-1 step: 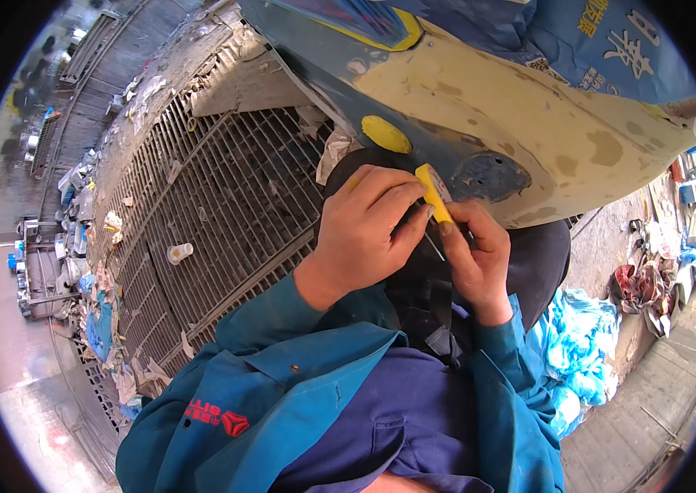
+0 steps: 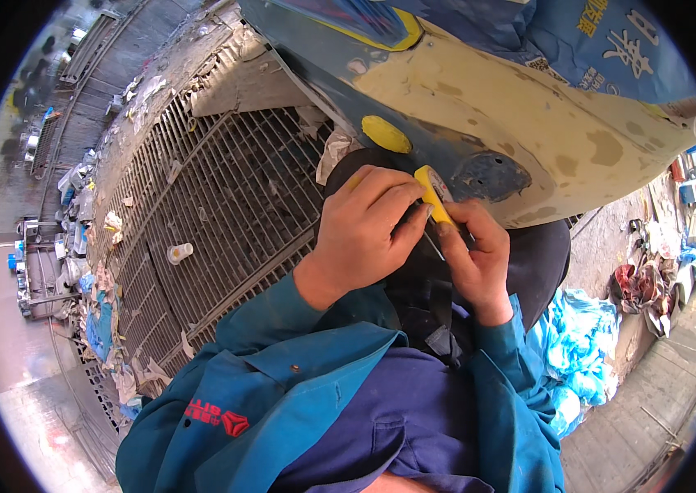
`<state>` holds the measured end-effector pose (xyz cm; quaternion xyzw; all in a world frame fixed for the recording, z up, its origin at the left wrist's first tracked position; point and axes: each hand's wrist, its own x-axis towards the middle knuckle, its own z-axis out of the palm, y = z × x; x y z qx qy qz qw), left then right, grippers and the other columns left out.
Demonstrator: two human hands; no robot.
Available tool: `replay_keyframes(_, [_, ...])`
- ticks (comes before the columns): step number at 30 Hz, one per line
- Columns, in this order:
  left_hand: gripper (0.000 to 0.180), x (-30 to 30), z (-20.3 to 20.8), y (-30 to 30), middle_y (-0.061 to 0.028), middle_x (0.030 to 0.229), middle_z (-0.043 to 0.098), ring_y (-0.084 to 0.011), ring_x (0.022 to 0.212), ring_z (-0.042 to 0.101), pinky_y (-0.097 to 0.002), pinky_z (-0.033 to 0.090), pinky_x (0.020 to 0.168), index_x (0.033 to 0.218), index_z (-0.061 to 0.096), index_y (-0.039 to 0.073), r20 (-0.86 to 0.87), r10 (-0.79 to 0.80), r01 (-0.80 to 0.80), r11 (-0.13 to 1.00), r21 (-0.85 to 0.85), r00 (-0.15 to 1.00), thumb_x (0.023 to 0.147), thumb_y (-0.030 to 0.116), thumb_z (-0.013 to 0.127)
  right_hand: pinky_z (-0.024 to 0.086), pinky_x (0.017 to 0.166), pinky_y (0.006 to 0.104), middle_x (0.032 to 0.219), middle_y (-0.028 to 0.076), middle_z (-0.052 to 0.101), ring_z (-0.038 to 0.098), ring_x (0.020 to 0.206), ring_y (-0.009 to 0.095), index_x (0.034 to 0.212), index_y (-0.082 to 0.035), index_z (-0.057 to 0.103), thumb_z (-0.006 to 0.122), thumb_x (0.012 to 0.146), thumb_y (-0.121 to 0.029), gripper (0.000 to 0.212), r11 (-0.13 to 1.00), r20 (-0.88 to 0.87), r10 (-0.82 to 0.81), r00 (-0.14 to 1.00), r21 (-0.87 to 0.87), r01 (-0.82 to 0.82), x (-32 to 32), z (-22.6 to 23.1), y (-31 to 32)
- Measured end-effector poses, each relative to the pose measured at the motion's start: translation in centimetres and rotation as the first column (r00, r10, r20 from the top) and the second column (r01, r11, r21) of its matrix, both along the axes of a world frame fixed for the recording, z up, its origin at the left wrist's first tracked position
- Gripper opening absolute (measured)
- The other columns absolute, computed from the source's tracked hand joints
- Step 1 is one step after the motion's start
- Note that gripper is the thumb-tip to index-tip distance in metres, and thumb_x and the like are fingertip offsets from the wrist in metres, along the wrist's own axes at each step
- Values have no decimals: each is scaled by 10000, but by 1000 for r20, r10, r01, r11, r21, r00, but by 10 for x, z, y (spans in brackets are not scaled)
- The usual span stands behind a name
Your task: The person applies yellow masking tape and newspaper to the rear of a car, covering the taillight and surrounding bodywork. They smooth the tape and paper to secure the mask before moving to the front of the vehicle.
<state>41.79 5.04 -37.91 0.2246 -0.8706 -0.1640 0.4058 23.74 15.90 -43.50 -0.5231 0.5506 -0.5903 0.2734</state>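
Note:
In front of the vehicle panel, both my hands hold a roll of yellow masking tape (image 2: 433,195) between them. My left hand (image 2: 368,230) has its fingers curled, thumb and fingertips pinched at the roll's left side. My right hand (image 2: 479,255) is closed on the lower right end, thumb against the yellow edge. A thin pale strip shows below the roll, between the hands; what it is I cannot make out. Just beyond is the sanded panel (image 2: 520,123), grey-blue with cream filler patches. A yellow oval patch (image 2: 386,134) and a dark bare spot (image 2: 491,177) mark it.
Blue printed plastic sheeting (image 2: 611,49) covers the panel's upper right. Yellow tape borders a lamp-like part (image 2: 409,31). A slatted metal floor grate (image 2: 208,222) lies left, with a small white cup (image 2: 179,253) on it. Crumpled light-blue plastic (image 2: 578,353) is heaped beside my right arm.

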Motion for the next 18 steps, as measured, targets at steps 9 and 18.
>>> replay_keyframes(9, [121, 1, -4, -10, -136, 1002, 797, -345, 895, 789, -420, 639, 790, 1030, 812, -3, 58, -18, 14, 998, 66, 998, 918, 4, 857, 555, 829, 397, 976, 165, 736, 676, 886, 322, 1210, 46, 800, 821, 996, -22, 226, 999, -122, 22, 992, -43, -27, -3, 4, -1])
replay_keyframes(18, [118, -1, -2, -9, -129, 1035, 763, -353, 904, 762, -432, 616, 790, 1039, 792, 2, 1, -10, 10, 972, 236, 1000, 934, -4, 846, 522, 860, 318, 1012, 68, 730, 650, 933, 166, 1202, 56, 773, 749, 1059, -51, 180, 990, 273, 65, 960, 103, -96, 0, 0, 2])
